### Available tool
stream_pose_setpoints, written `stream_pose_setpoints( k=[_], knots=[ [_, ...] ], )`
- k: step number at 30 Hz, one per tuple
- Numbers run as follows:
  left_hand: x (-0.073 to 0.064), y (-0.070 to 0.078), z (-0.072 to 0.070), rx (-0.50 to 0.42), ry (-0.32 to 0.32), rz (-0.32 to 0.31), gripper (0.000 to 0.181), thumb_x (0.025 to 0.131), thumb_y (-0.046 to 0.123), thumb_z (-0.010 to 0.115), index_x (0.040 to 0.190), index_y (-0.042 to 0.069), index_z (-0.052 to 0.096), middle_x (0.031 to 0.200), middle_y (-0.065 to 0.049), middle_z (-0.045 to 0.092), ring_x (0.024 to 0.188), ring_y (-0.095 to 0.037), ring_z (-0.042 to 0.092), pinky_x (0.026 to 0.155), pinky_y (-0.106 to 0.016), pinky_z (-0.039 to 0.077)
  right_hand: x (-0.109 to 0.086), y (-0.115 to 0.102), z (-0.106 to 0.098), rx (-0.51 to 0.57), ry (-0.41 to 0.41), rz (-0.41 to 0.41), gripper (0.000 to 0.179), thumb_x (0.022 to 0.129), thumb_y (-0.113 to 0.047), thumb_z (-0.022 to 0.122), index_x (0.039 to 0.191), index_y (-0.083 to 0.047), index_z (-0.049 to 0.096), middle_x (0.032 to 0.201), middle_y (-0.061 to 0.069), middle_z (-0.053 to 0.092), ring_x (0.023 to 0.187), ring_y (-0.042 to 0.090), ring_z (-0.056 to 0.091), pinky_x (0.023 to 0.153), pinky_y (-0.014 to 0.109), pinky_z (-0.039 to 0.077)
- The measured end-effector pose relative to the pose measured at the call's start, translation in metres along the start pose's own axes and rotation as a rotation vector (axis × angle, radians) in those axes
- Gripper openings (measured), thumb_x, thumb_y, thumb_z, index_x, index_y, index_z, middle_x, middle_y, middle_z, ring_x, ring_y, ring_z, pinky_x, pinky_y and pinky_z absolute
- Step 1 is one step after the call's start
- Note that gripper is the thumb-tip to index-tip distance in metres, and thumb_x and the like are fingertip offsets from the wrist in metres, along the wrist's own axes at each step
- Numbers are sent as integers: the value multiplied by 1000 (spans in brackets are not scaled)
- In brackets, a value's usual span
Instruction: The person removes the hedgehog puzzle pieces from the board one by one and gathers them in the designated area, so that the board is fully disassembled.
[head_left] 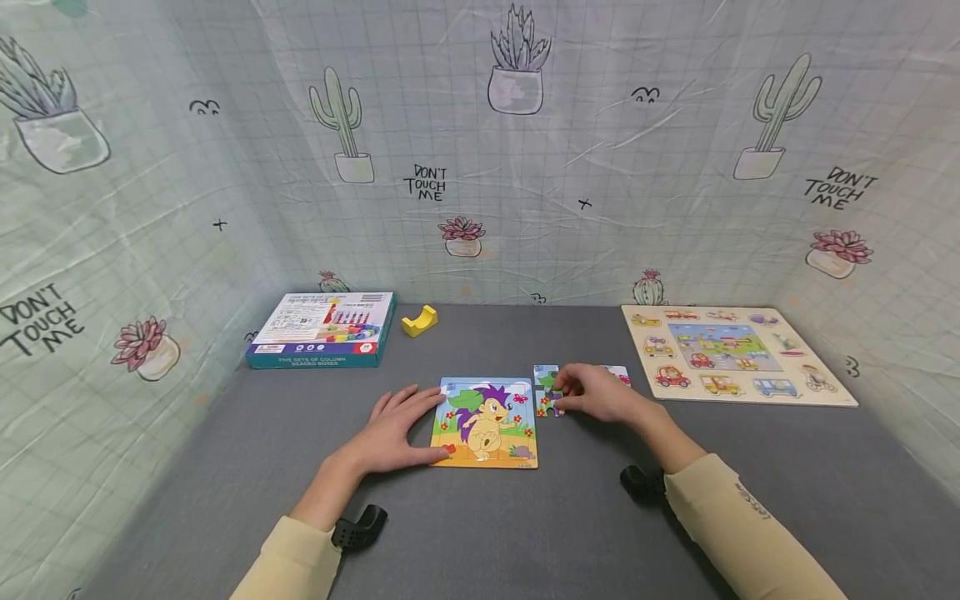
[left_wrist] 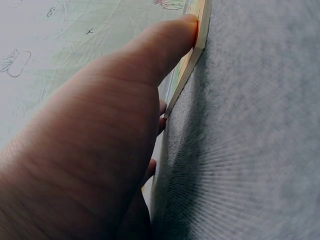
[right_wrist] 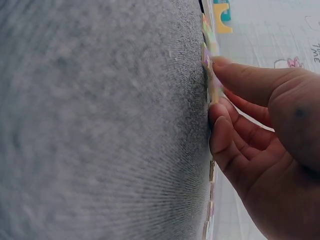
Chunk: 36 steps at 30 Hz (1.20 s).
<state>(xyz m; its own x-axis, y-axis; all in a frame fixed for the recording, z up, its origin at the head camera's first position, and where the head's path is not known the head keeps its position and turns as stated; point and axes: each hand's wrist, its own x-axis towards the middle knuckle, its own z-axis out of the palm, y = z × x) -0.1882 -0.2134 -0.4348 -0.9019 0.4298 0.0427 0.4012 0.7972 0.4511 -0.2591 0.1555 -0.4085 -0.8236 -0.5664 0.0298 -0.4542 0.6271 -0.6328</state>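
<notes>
A square picture board [head_left: 487, 425] with a purple-spined hedgehog lies flat in the middle of the table. My left hand [head_left: 390, 433] rests along its left side, fingers spread and fairly straight; in the left wrist view the thumb [left_wrist: 170, 37] presses the board's edge. Just right of the board sit several small jigsaw pieces [head_left: 544, 372]. Among them my right hand [head_left: 600, 392] pinches one jigsaw piece [right_wrist: 215, 92] between thumb and fingers, low over the table. That hand partly covers the other pieces, and one corner shows behind it.
A flat box of column beads [head_left: 322, 329] lies at the back left, with a yellow curved block [head_left: 419, 321] beside it. At the back right is a wooden vehicle puzzle board [head_left: 660, 342]. A printed cloth [head_left: 510, 250] hangs behind the grey table [head_left: 480, 533].
</notes>
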Motion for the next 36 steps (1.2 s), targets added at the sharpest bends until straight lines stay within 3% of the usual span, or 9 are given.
stream_pose_setpoints(
  k=[12, 36],
  knots=[
    [0, -1, 1, 4, 11, 19, 87, 82, 64, 71, 152, 17, 48, 157, -4, 42, 148, -37, 22, 115, -65, 7, -2, -1, 0, -63, -30, -24, 31, 85, -18, 84, 106, -1, 68, 94, 3, 61, 87, 17, 57, 80, 37, 50],
    [-1, 1, -1, -2, 2, 6, 88, 82, 64, 71, 152, 16, 47, 157, -4, 41, 148, -37, 21, 115, -65, 6, -2, -1, -3, -66, -42, -30, 32, 85, -17, 83, 109, 0, 68, 98, 5, 61, 90, 19, 58, 83, 39, 51]
  ],
)
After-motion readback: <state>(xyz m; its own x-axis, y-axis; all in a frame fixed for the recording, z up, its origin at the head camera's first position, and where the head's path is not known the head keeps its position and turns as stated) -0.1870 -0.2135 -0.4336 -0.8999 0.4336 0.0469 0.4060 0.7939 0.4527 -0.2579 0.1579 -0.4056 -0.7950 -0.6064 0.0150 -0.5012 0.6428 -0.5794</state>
